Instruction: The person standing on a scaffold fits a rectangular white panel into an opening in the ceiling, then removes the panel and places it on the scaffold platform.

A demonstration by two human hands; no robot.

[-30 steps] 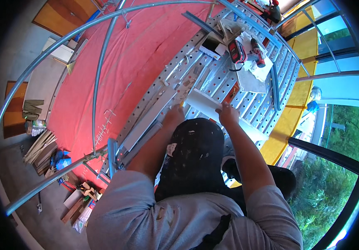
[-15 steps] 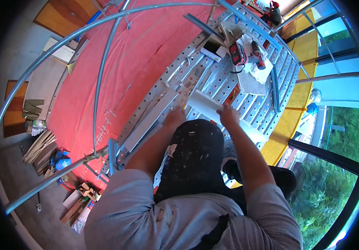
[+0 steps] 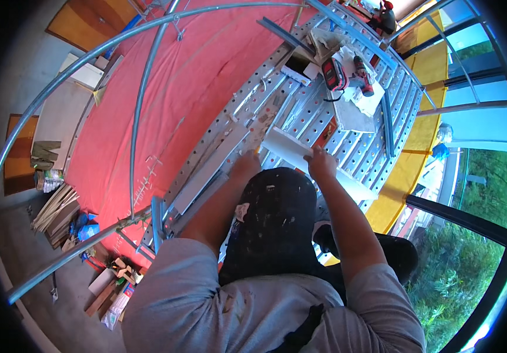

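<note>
A long, flat white strip (image 3: 288, 146) lies across the perforated metal platform, just beyond my bent knee. My right hand (image 3: 323, 163) grips the strip along its upper edge, fingers curled over it. My left hand (image 3: 246, 165) is closed near the strip's left end. A small yellow-orange tip shows at its fingers, too small to name. My dark-trousered knee (image 3: 274, 194) hides part of the strip. Left of my left hand, a second long pale strip (image 3: 212, 170) lies along the platform.
A red and black drill (image 3: 362, 76) and a red-black cased tool (image 3: 334, 75) rest on a pale board (image 3: 353, 115) farther off. Metal tube rails (image 3: 139, 112) edge the platform on the left, above red sheeting (image 3: 200, 88). Another person (image 3: 385, 19) is at the far end.
Both hands hold nearly the same places, with the view shifted very slightly. The white strip appears almost unmoved.
</note>
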